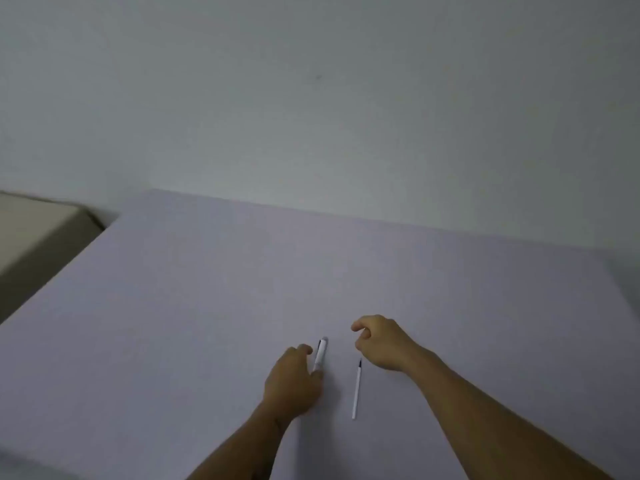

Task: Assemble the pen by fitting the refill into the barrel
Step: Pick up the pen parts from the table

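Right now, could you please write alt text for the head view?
A left hand touches a white pen barrel lying on a pale table. The thin white refill lies apart to its right, beside the loosely curled, empty right hand.

Two bare forearms entering from the bottom edge, no sleeves showing, left hand (292, 379) and right hand (381, 344) ungloved, wrists and fingers free of anything worn
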`<state>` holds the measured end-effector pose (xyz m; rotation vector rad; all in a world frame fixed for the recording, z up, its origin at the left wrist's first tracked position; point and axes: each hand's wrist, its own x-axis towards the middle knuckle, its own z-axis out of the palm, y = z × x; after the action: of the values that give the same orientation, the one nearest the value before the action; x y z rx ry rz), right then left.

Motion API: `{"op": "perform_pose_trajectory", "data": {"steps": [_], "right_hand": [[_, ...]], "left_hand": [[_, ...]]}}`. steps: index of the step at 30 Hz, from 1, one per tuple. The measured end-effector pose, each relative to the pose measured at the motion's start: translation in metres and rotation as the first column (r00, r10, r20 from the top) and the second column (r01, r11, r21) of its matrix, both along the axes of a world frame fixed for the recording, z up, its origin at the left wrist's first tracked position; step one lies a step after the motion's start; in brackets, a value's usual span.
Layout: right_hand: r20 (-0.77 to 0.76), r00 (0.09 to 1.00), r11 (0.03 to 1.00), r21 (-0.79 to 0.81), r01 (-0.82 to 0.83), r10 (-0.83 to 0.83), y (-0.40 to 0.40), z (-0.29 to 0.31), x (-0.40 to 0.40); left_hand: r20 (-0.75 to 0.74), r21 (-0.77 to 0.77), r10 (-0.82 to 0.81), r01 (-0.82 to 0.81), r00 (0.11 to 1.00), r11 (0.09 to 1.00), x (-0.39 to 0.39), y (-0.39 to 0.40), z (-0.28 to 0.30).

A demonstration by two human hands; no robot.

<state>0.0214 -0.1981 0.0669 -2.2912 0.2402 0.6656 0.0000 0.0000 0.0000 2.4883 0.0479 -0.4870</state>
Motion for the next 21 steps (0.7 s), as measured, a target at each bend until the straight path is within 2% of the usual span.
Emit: {"op": "perform_pose_trajectory", "data": {"steps": [6, 9, 13, 17, 21], "right_hand": [[-0.04, 0.999, 0.999, 0.017, 0.027, -0.026, -0.005, -0.019, -0.004], [-0.051, 0.997, 0.997, 0.06, 0.057, -0.054, -0.006, -0.026, -0.004], [-0.082, 0.992, 0.989, 0.103, 0.103, -0.095, -0.007, -0.036, 0.001], [-0.135, 0.977, 0.965, 0.185, 0.188, -0.164, 0.0, -0.041, 0.008], [-0.115, 0.955, 0.909, 0.292, 0.297, -0.275, 0.015, -0.037, 0.021]], "left_hand": [[-0.018, 0.177, -0.024, 0.026, 1.0, 0.984, 0.001, -0.003, -0.01], [-0.018, 0.18, -0.004, 0.007, 1.0, 0.984, 0.003, 0.0, -0.014], [-0.023, 0.115, 0.065, -0.062, 0.998, 0.991, 0.007, 0.001, -0.015], [-0.017, -0.035, 0.157, -0.158, 0.987, 0.987, 0.012, 0.001, -0.012], [0.026, -0.167, 0.143, -0.137, 0.989, 0.976, 0.021, -0.004, -0.003]]}}
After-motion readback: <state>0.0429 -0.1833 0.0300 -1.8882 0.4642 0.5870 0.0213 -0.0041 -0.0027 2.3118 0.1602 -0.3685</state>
